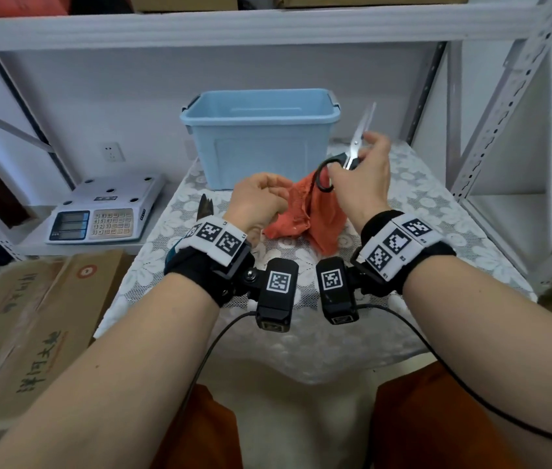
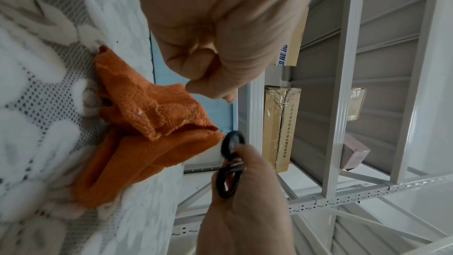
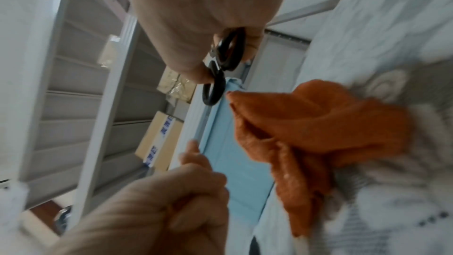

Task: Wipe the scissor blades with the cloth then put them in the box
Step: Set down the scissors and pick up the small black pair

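Note:
My right hand grips a pair of scissors with black handles at the pivot. It holds them above the table with the closed steel blades pointing up and away, just right of the light blue box. The black handle loops hang beside the top of the orange cloth. That cloth lies heaped on the lace-covered table. My left hand hovers left of the cloth with its fingers curled into a fist; the right wrist view shows a gap between this hand and the cloth.
The box stands open at the table's far edge. A second dark pair of scissors lies on the table left of my left hand. A weighing scale sits on a low shelf to the left, above cardboard cartons. Shelf uprights rise on the right.

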